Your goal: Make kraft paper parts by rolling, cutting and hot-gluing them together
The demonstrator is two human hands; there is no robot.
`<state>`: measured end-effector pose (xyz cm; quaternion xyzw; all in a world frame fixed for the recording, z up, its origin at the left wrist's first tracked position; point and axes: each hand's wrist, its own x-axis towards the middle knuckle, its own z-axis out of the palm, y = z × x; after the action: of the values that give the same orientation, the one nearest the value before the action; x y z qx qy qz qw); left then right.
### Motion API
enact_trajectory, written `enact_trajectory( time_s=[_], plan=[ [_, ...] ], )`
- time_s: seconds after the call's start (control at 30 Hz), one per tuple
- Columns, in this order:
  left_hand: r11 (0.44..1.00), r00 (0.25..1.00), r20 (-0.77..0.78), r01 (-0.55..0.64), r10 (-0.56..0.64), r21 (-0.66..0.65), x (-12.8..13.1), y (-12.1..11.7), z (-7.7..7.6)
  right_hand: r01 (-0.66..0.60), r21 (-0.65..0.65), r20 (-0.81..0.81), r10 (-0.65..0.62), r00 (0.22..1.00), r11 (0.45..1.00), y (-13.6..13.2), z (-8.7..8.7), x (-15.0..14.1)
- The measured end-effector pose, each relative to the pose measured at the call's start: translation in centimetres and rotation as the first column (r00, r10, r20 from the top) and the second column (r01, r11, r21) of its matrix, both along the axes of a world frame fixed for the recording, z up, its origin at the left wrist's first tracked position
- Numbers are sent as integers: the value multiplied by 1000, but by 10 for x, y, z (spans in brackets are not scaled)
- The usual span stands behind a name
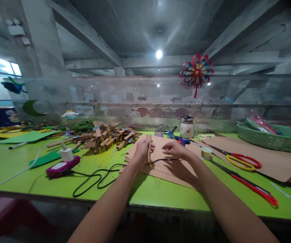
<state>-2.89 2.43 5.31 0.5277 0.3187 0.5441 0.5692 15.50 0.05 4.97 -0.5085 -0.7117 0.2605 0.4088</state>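
My left hand (143,149) is closed round a rolled brown paper stick (148,148), holding it upright over a stack of brown paper sheets (165,167). Yellow strands hang from the stick's lower end. My right hand (175,149) hovers just right of the stick, fingers curled and pinched together; what they hold is too small to make out. A black cable runs across the sheets under both hands.
A pile of finished paper sticks (104,136) lies at the left. A glue gun (179,139), a white jar (187,127), a tape roll (206,153), two red scissors (241,160) (255,189), a green basket (274,138) and a magenta power strip (63,166) lie on the green table (16,165).
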Motion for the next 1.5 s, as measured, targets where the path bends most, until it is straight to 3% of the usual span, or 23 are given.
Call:
enact_trajectory(
  time_s=[0.07,0.17,0.37,0.47,0.9,1.1,1.27,1.5],
  plan=[
    [1000,999,-36,-12,12,10,2,0,-2,139,87,-112,-129,985,986,4,4,7],
    [1000,996,-85,-3,3,4,6,1,-7,249,136,-222,-215,951,959,6,7,10],
    [999,990,-128,47,-50,-27,8,4,-12,217,118,-488,-133,863,969,-1,9,-4],
    [998,986,-152,58,-62,-34,8,3,-12,212,118,-547,-115,829,970,-3,10,-8],
    [991,986,-119,104,-114,-87,8,3,-17,258,160,-562,-127,817,953,-2,10,-12],
    [992,989,-101,101,-109,-79,10,5,-19,154,15,-506,-125,854,988,1,7,-10],
    [993,984,-137,107,-114,-56,10,0,-14,340,42,-385,-299,873,940,1,7,-6],
    [982,975,-118,188,-186,4,13,-4,-15,241,43,-411,-203,889,970,-4,10,-17]
  ],
)
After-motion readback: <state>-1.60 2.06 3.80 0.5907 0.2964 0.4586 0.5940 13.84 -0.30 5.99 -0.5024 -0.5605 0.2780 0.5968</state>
